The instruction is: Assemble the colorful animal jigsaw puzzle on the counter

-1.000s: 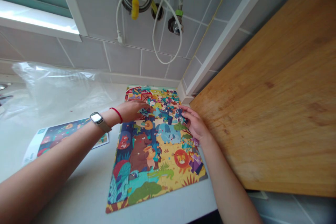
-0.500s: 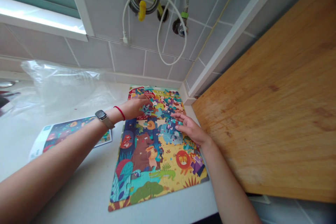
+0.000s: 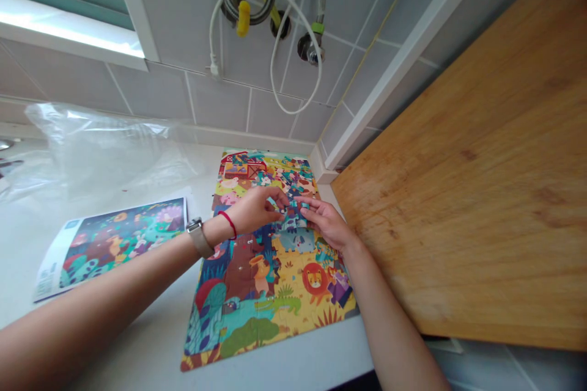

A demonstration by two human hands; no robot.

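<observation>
A colourful animal puzzle (image 3: 284, 311) lies on the white surface, with several loose pieces heaped over its far part. My left hand (image 3: 259, 208), with a red cord and a watch at the wrist, is above the middle of the puzzle, its fingers pinched at blue puzzle pieces (image 3: 293, 215). From the right, my right hand (image 3: 328, 223) holds the same small blue pieces between thumb and fingers. The two hands nearly meet there. How many pieces they hold cannot be made out. Below them show an elephant, a bear and a lion on the puzzle.
A printed picture sheet (image 3: 123, 241) lies left of the puzzle, under my left forearm. Behind it is a crumpled clear plastic bag (image 3: 110, 153). A wooden board (image 3: 481, 195) stands close on the right. Hoses and a white cable (image 3: 273, 73) hang at the tiled wall.
My left hand has moved right and nearer, from the far left of the puzzle to beside my right hand. Blue pieces are now between both hands. The view has shifted slightly.
</observation>
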